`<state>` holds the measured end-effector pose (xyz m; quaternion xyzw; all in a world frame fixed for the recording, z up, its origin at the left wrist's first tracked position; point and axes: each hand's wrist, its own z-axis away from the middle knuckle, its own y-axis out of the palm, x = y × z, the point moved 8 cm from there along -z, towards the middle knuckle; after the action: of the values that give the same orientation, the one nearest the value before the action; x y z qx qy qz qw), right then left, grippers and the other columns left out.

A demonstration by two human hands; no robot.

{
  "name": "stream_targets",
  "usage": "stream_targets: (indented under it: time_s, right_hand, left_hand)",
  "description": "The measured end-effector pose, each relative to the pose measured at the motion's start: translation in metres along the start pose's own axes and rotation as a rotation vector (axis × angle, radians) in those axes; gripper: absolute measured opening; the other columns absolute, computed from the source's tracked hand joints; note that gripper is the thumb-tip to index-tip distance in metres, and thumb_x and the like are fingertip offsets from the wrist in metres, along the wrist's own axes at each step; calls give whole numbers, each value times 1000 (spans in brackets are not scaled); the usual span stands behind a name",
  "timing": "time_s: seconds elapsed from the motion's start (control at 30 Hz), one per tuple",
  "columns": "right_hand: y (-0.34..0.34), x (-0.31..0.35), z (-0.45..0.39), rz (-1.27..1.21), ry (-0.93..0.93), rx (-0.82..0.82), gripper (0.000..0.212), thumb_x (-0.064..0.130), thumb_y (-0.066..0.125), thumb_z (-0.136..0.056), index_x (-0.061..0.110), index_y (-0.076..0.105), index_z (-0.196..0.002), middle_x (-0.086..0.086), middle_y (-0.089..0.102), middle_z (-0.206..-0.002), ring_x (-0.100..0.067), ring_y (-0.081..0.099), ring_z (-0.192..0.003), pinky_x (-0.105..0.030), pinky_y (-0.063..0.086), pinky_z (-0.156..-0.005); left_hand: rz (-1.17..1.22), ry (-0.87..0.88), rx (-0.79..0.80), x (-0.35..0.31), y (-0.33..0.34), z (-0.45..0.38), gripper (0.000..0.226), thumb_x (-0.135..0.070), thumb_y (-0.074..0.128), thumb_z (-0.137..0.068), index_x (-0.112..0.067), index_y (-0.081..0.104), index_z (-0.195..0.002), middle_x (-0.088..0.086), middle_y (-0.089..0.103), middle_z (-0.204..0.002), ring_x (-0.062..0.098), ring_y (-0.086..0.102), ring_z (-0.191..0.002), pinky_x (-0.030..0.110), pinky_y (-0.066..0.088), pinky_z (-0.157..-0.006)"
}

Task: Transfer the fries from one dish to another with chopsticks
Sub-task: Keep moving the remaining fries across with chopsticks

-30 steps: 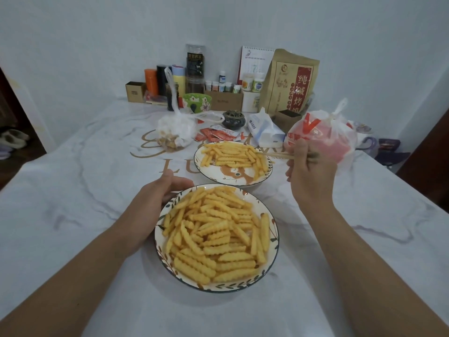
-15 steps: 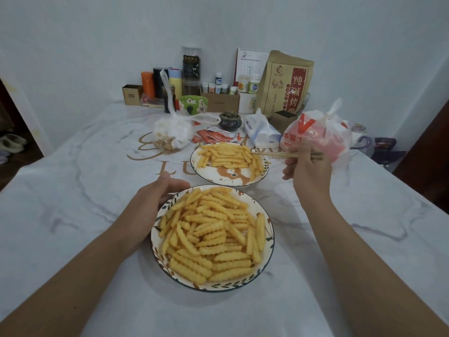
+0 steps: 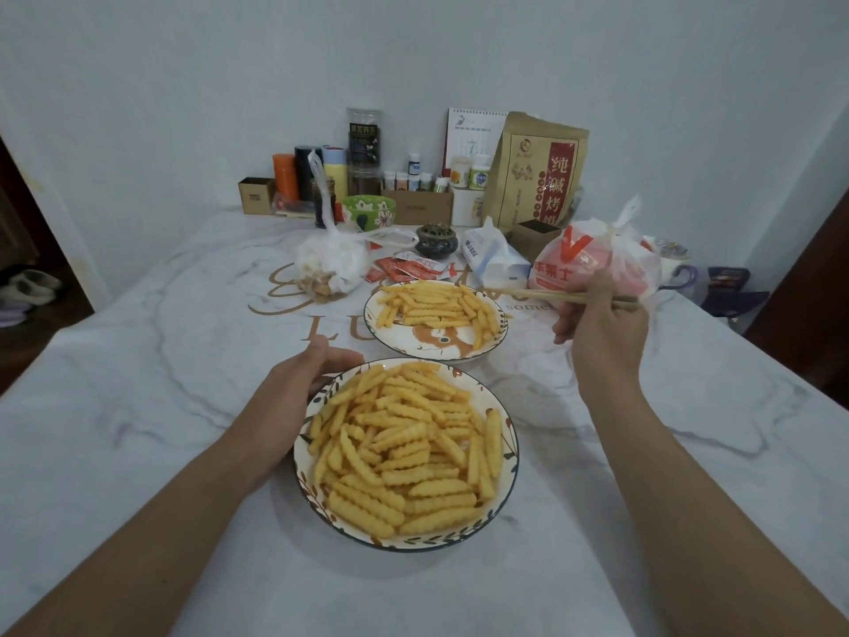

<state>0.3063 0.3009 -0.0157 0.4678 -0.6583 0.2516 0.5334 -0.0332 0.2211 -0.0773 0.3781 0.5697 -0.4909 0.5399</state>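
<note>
Golden crinkle-cut fries [image 3: 404, 448] fill the near leaf-rimmed ceramic dish [image 3: 509, 445], steadied by the left hand [image 3: 294, 397], while the right hand [image 3: 602, 324] pinches wooden chopsticks [image 3: 533, 295] over the farther fox-patterned dish [image 3: 441, 349] on the marble tabletop [image 3: 138, 406].

head-worn wide view, facing forward and down, near table [image 3: 138, 452]
</note>
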Motion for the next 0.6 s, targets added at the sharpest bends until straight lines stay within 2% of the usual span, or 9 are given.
stream_targets:
  time_s: [0.1, 0.2, 0.27, 0.4, 0.47, 0.6]
  right_hand:
    - [10, -6, 0, 42, -1, 49, 38, 30, 48, -106, 10, 69, -83, -7, 62, -65, -16, 55, -47, -30, 50, -45]
    - [18, -12, -1, 90, -24, 86, 38, 31, 48, -107, 5, 68, -88, -8, 61, -66, -15, 55, -47, -29, 51, -44]
    - [22, -15, -3, 110, -41, 112, 38, 31, 49, -107, 1, 68, -93, -10, 61, -68, -16, 55, -49, -31, 52, -46]
    - [33, -17, -1, 125, -78, 199, 30, 28, 50, -106, 13, 69, -89, -8, 60, -70, -18, 56, -54, -35, 52, -51]
    - [37, -19, 1, 129, -76, 221, 31, 30, 47, -108, 18, 66, -85, -7, 59, -69, -16, 55, -53, -33, 51, -52]
    - [26, -17, -2, 27, -17, 103, 40, 32, 41, -109, 8, 65, -87, -7, 57, -67, -13, 51, -49, -26, 45, -47]
  left_hand:
    - [-1, -8, 5, 1, -1, -1, 59, -42, 25, -114, -16, 78, -114, 2, 75, -126, 22, 64, -125, 49, 40, -117]
    - [-25, 27, 47, 3, -2, 3, 60, -51, 25, -112, -24, 79, -111, -10, 78, -115, 8, 71, -111, 44, 47, -110]
    - [-24, 26, 50, 5, -4, 3, 61, -52, 24, -111, -25, 79, -110, -12, 79, -113, 4, 72, -106, 42, 49, -108]
    - [-32, 25, 44, 6, -4, 2, 60, -53, 25, -111, -26, 79, -110, -13, 78, -115, 5, 72, -109, 43, 48, -109]
    - [-22, 33, 46, 5, -2, 2, 60, -53, 25, -111, -26, 79, -111, -12, 78, -115, 5, 72, -108, 43, 49, -109]
    - [14, -5, 31, 6, -2, -1, 61, -49, 24, -112, -20, 78, -115, -6, 78, -118, 12, 71, -114, 46, 48, -110]
